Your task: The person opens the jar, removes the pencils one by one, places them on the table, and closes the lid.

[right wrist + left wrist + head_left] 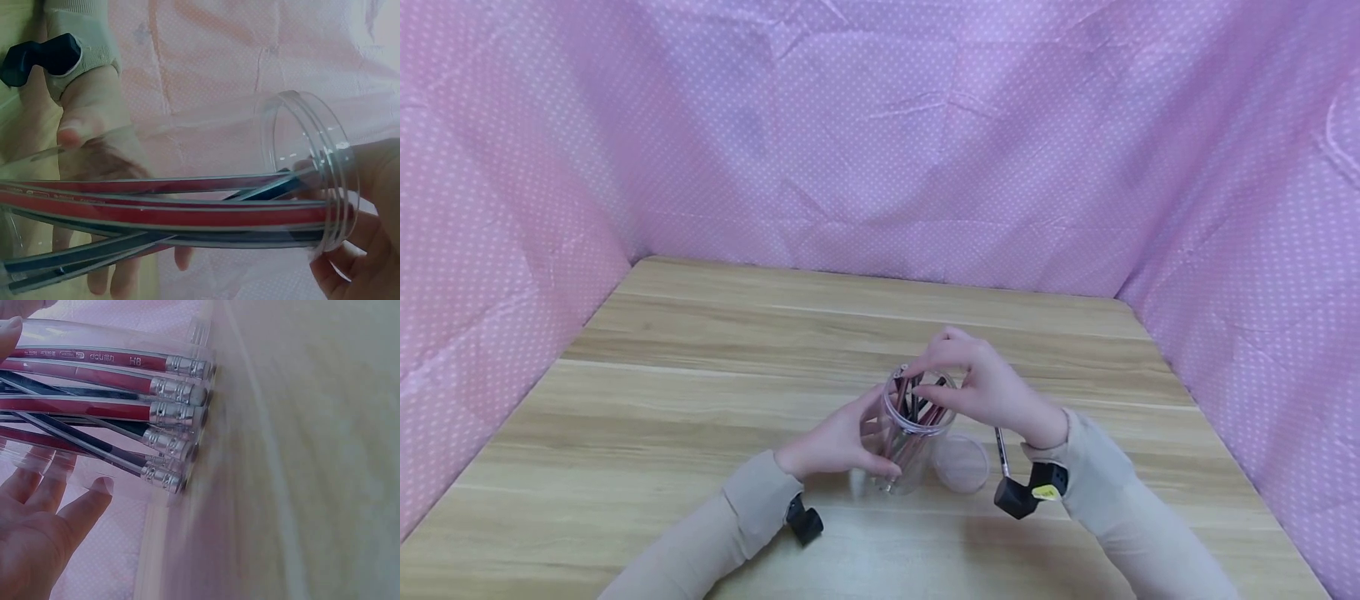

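A clear plastic jar (pixel 904 468) stands open-mouthed on the table, holding several red and dark striped pencils (pixel 119 406), their metal-banded eraser ends down. My left hand (pixel 842 437) grips the jar's side, thumb on the near side and fingers behind; in the left wrist view its fingers (pixel 87 506) spread along the clear wall. Over the mouth is my right hand (pixel 981 383), its thumb and index finger pinching the top of a dark pencil (pixel 284 187) just inside the rim (pixel 331 231). The fingertips are partly hidden among the pencil tops.
A round clear lid (pixel 961 463) lies flat on the wooden table (pixel 715 333), just right of the jar. Another pencil (pixel 1002 450) lies beyond it, partly covered by the right wrist camera (pixel 1017 497). Pink dotted cloth (pixel 865 150) walls the table's back and sides.
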Motion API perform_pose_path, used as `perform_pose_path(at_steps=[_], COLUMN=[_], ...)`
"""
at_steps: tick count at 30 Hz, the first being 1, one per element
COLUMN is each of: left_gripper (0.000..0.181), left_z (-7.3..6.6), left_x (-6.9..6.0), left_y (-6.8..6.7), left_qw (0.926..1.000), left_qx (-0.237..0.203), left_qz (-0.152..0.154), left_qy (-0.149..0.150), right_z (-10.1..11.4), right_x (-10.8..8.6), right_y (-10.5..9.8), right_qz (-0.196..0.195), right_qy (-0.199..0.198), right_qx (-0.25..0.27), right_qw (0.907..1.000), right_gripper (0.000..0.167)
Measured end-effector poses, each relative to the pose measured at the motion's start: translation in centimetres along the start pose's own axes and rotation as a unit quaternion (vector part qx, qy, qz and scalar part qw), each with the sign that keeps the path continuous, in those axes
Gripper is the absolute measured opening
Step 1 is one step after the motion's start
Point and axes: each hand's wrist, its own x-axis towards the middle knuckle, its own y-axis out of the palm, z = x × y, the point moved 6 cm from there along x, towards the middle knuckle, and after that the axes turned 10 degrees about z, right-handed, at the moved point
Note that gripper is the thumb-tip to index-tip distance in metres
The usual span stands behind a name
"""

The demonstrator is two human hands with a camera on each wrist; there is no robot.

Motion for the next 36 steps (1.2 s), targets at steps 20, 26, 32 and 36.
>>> perform_pose_path(at_steps=[20, 26, 32, 36], left_gripper=[0.107, 0.105, 0.103, 0.105], left_z=[-0.2, 0.0, -0.1, -0.2], left_x=[0.0, 0.1, 0.1, 0.0], left_y=[-0.2, -0.2, -0.1, -0.2], left_qw=[1.0, 1.0, 0.9999, 0.9997], left_qx=[-0.003, 0.001, 0.01, 0.018], left_qz=[-0.004, -0.005, -0.008, -0.014], left_qy=[-0.004, -0.001, 0.001, -0.005], right_z=[-2.5, -2.6, -3.1, -3.2], right_x=[0.2, 0.4, 0.6, 0.6], right_y=[-0.3, -0.3, -0.3, -0.4], right_qz=[-0.136, -0.137, -0.145, -0.159], right_qy=[0.05, 0.051, 0.085, 0.088], right_qx=[0.293, 0.306, 0.294, 0.283], right_qw=[0.9449, 0.9407, 0.9409, 0.9417], right_gripper=[0.034, 0.039, 0.035, 0.036])
